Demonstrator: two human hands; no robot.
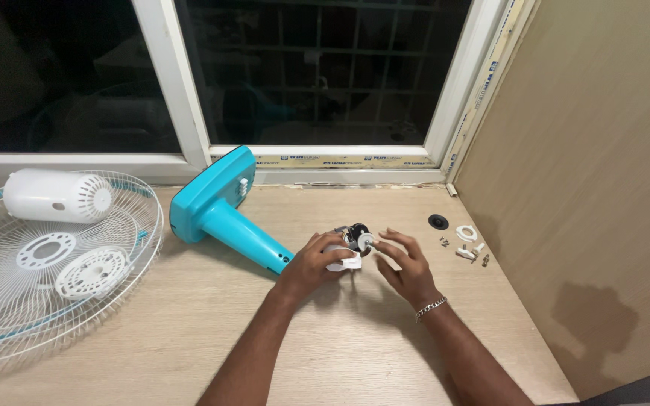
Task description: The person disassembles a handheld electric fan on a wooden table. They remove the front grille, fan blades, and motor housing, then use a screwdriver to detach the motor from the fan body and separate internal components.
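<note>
Wooden tabletop (385, 353) under a dark window (317, 75); small screws (483, 259) and white rings (466, 233) lie loose near the right wall, and a careless sleeve could scatter them; left hand (314, 263) curled shut around the white motor part (346, 259), beside the teal fan stand (223, 207); right hand (408, 263) half open, fingertips (379, 246) touching its black-and-white knob (360, 239); a slip might drop it.
</note>
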